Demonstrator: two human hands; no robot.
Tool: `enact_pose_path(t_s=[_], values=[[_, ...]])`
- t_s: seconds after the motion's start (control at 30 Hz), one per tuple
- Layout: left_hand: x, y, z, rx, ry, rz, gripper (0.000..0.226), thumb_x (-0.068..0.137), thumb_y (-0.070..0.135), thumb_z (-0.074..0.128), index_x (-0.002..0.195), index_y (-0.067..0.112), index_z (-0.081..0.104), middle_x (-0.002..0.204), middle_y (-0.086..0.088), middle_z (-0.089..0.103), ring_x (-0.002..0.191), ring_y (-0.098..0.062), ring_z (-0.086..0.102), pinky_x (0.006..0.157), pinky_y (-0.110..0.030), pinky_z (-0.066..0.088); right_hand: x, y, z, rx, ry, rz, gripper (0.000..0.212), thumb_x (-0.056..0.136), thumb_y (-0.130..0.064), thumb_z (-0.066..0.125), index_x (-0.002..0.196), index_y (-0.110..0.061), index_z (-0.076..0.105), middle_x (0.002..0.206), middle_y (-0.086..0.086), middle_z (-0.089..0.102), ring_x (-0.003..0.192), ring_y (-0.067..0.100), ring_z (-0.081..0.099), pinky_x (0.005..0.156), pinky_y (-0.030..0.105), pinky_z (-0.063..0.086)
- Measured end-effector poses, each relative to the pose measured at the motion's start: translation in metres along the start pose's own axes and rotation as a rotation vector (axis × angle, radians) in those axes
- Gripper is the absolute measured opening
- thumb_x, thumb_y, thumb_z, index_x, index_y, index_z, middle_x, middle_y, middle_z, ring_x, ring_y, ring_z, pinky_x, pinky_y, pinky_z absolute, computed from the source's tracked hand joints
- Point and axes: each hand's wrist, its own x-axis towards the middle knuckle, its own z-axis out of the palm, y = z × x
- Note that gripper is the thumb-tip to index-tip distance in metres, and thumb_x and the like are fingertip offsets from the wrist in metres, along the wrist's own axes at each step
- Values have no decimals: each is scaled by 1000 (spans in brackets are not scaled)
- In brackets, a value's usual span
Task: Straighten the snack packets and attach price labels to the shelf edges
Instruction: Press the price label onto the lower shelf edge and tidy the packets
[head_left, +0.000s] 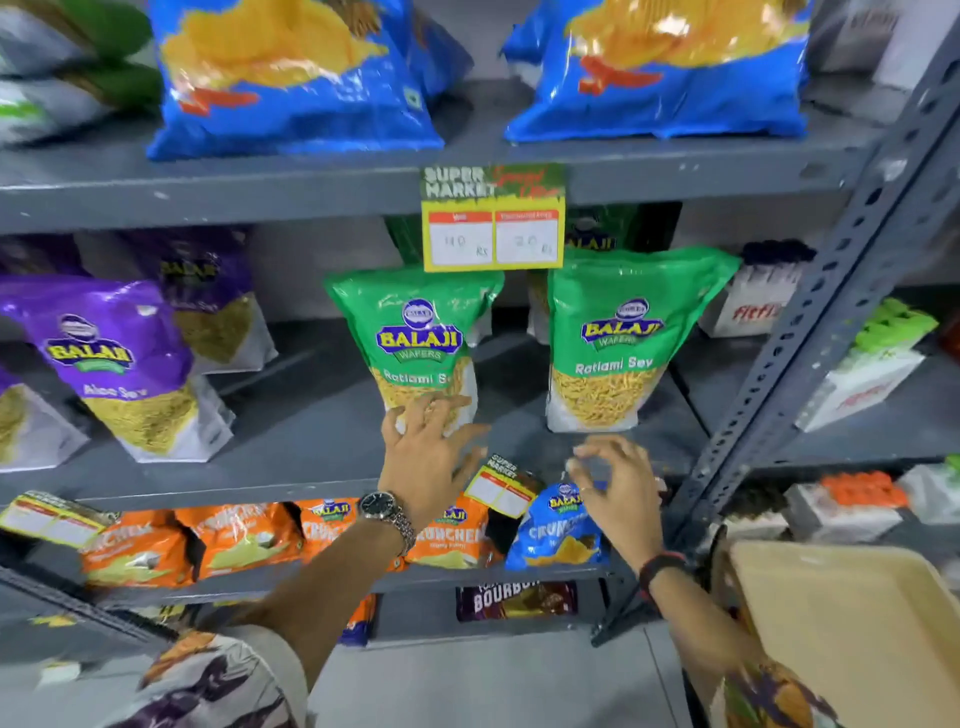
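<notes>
Ratlami Sev packet, the green one standing left of its twin, is getting my left hand: I am spreading my fingers flat against its lower front, not gripping, apparently to push it square and upright on the middle shelf. My right hand is hovering just beside, thumb and forefinger curling toward each other in a loose pinch with nothing I can make out between them; it is hanging above the shelf edge, near a price label that is sitting tilted there between my hands. That label is looking crooked, so I judge it is waiting to be pressed on properly. Further out, the second green packet is standing upright and facing forward, and a purple Aloo Sev packet is leaning at the far left. Overhead, another label is hanging straight from the upper shelf edge.
</notes>
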Motion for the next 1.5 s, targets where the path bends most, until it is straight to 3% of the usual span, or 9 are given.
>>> enact_pose_path(t_s=[0.1, 0.17, 0.37, 0.53, 0.7, 0.8, 0.97, 1.23, 1.5], values=[[3, -4, 24, 56, -121, -15, 25, 81, 41, 66, 105, 34, 69, 126, -1, 58, 123, -32, 43, 95, -51, 17, -20, 28, 32, -129, -71, 47, 8, 80, -24, 66, 84, -20, 71, 122, 9, 56, 111, 27, 47, 90, 44, 46], [6, -3, 37, 88, -164, -3, 23, 80, 40, 69, 102, 34, 70, 125, -1, 59, 120, -33, 46, 94, -49, 16, -25, 37, 48, -168, -93, 64, 23, 76, -31, 53, 81, -19, 72, 133, 15, 51, 124, 33, 42, 98, 41, 41], [13, -1, 61, -7, -136, -37, 5, 78, 36, 72, 83, 35, 71, 119, 4, 62, 113, -29, 44, 90, -52, 23, -25, 40, 73, -161, -57, 8, 33, 87, -44, 46, 80, -18, 66, 149, 13, 38, 140, 33, 26, 106, 41, 29], [9, -5, 69, -65, -52, -65, 8, 79, 40, 63, 76, 35, 68, 111, 13, 64, 114, -22, 48, 89, -48, 22, -20, 36, 65, -248, -42, -47, 22, 91, -31, 46, 85, -17, 62, 139, 8, 51, 134, 33, 37, 103, 50, 33], [0, 3, 72, -216, 51, -233, 11, 82, 43, 62, 76, 36, 69, 110, 19, 64, 115, -14, 45, 84, -37, 19, -3, 31, 50, -211, -32, -101, 10, 95, -19, 50, 104, -18, 53, 99, 3, 72, 97, 27, 64, 95, 45, 40], [-13, 1, 80, -243, 2, -261, 8, 79, 44, 67, 76, 37, 69, 116, 17, 63, 108, -12, 51, 81, -31, 16, -3, 42, 46, -226, -94, -137, 8, 92, -23, 56, 93, -16, 60, 113, 0, 71, 113, 23, 61, 98, 44, 38], [-36, -5, 97, -328, -80, -243, 5, 76, 27, 74, 74, 24, 70, 125, 2, 63, 110, -24, 58, 89, -39, 38, -9, 46, 46, -289, -150, -209, 14, 83, -26, 70, 73, -21, 62, 135, 1, 58, 126, 26, 51, 105, 46, 33], [-29, -4, 98, -293, -18, -275, 12, 77, 32, 69, 71, 22, 69, 107, 4, 68, 84, -24, 59, 73, -30, 34, -1, 39, 47, -289, -78, -159, 7, 83, -27, 70, 78, -23, 67, 123, -4, 66, 107, 26, 57, 90, 36, 33], [-23, -6, 100, -303, -9, -296, 8, 76, 27, 71, 73, 21, 69, 102, 4, 69, 82, -24, 58, 72, -32, 35, 4, 34, 55, -291, -50, -92, 9, 82, -29, 68, 77, -22, 67, 115, -4, 68, 97, 26, 57, 86, 43, 40]])
